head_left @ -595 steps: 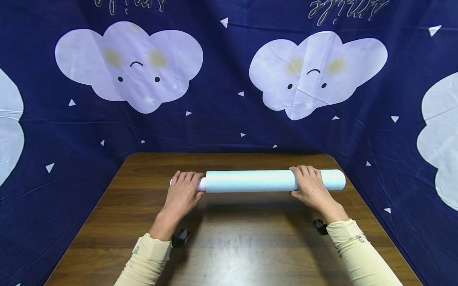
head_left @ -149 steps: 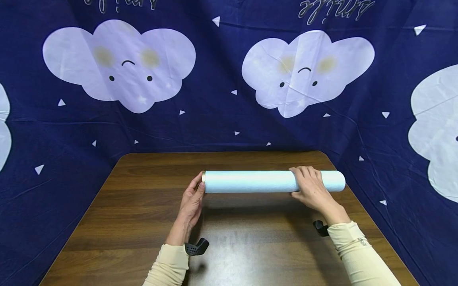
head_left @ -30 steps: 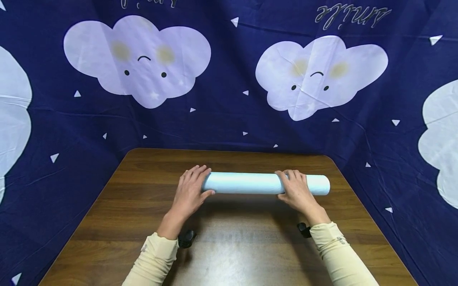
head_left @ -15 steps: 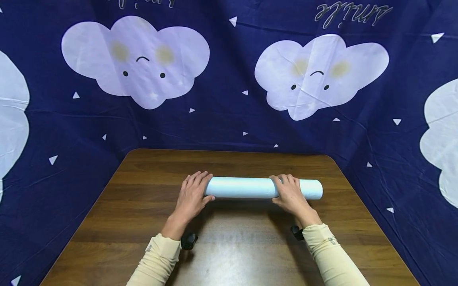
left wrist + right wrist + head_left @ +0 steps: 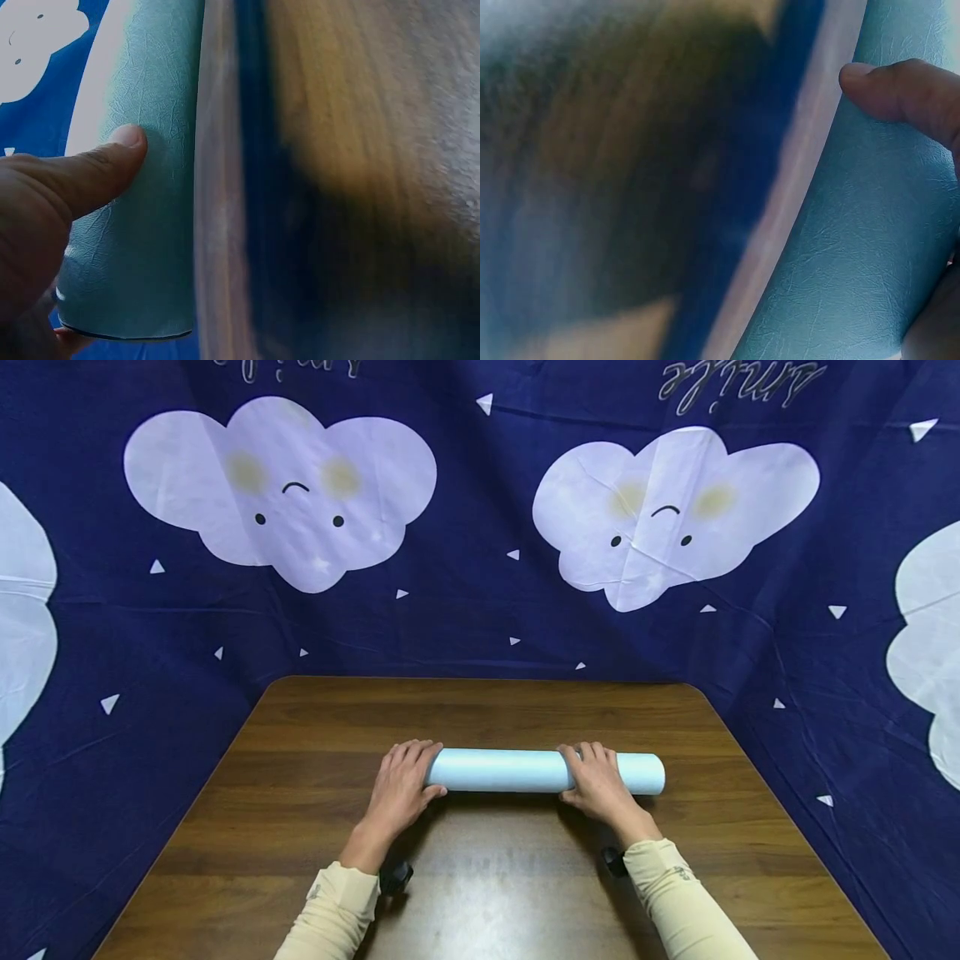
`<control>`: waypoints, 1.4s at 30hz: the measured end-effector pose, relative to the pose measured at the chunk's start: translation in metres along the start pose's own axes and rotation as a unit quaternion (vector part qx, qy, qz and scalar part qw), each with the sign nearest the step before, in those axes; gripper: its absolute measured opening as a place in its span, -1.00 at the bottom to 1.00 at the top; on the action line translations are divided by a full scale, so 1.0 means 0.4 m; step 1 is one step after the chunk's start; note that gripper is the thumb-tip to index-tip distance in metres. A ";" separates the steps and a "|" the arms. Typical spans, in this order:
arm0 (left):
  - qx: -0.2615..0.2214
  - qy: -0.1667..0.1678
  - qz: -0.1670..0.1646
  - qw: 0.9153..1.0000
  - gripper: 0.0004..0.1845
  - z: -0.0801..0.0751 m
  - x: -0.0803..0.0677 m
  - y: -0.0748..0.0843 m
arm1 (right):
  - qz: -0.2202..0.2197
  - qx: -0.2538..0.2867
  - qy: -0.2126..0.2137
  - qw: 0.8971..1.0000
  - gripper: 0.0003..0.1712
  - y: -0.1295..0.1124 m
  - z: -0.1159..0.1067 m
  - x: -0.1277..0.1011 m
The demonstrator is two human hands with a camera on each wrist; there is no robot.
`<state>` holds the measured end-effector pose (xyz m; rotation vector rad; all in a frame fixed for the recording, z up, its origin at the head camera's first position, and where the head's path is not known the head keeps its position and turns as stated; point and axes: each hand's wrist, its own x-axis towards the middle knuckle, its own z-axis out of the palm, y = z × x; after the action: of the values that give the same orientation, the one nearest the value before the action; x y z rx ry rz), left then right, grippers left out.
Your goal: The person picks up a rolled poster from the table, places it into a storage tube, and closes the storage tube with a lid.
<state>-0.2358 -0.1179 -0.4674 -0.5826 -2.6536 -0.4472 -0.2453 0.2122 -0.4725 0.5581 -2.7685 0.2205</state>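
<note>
A light blue tube (image 5: 498, 770) with a finely creased, leather-like surface lies crosswise in the head view. My left hand (image 5: 400, 783) grips its left end, which the hand hides. In the left wrist view that thumb (image 5: 112, 166) presses along the side of the tube (image 5: 154, 247). Right of the tube's middle, my right hand (image 5: 600, 783) holds it from above, and the right end sticks out beyond. Its thumb (image 5: 889, 88) lies against the tube (image 5: 840, 225) in the right wrist view. Whether the tube touches the tabletop I cannot tell.
Under the hands is a brown wooden table (image 5: 487, 860) with rounded far corners. A dark blue cloth (image 5: 465, 635) with white clouds hangs behind it and at both sides. Black wrist cameras (image 5: 395, 878) sit under both wrists.
Earlier, my left hand gripped a pale piece jutting from the tube's left end, then touched a gold rim there. Over the last second, both hands brought the tube nearer and slightly leftward.
</note>
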 end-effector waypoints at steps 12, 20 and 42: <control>-0.010 -0.015 -0.009 1.000 -0.24 0.026 -0.017 -0.014 | 0.004 0.005 -0.026 1.000 -0.14 -0.005 0.031 -0.007; -0.012 -0.025 -0.012 1.000 -0.25 0.039 -0.026 -0.016 | 0.002 0.000 -0.040 0.999 -0.13 -0.004 0.037 -0.008; -0.006 -0.031 -0.016 0.999 -0.22 0.038 -0.028 -0.015 | -0.006 -0.026 -0.034 0.999 -0.03 -0.001 0.041 -0.008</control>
<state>-0.2338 -0.1210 -0.4870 -0.5659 -2.7240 -0.4634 -0.2466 0.2095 -0.4888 0.5795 -2.8274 0.1294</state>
